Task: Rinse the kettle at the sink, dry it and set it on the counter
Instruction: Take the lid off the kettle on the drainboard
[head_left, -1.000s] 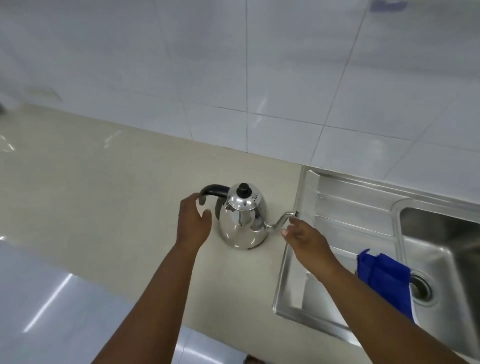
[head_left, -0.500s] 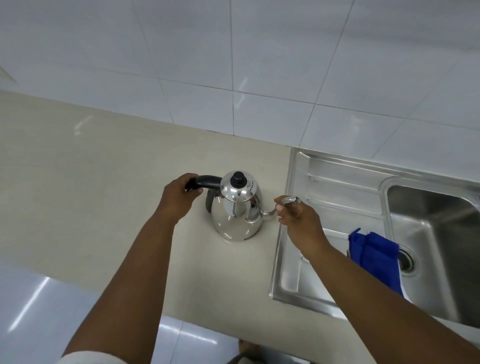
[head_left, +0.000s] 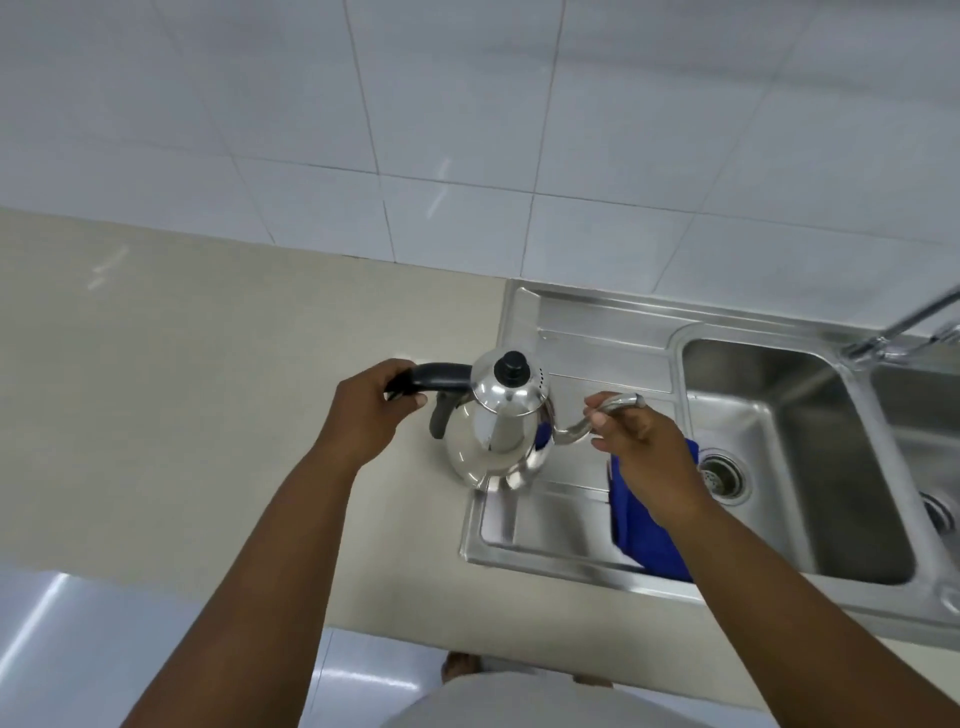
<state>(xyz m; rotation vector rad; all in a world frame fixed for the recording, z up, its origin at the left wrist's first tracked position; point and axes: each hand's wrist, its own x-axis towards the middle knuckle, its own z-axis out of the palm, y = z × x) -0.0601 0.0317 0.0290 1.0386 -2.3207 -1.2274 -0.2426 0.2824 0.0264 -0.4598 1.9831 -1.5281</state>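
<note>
A shiny steel kettle (head_left: 493, 431) with a black lid knob and a black handle hangs upright over the seam between the beige counter (head_left: 208, 389) and the sink's drainboard (head_left: 571, 332). My left hand (head_left: 363, 415) grips the black handle. My right hand (head_left: 639, 447) is closed on the thin curved spout. A blue cloth (head_left: 639, 535) lies on the drainboard, partly hidden under my right wrist. The steel sink basin (head_left: 810, 447) lies to the right of the kettle.
A tap (head_left: 904, 317) reaches in from the upper right over the basin. A second basin (head_left: 930, 431) shows at the far right edge. White wall tiles rise behind the counter. Below the counter's front edge I see the floor and my feet.
Both hands closed on the kettle, left on the handle, right on the spout. The kettle has left the counter and moved right, now over the drainboard's edge.
</note>
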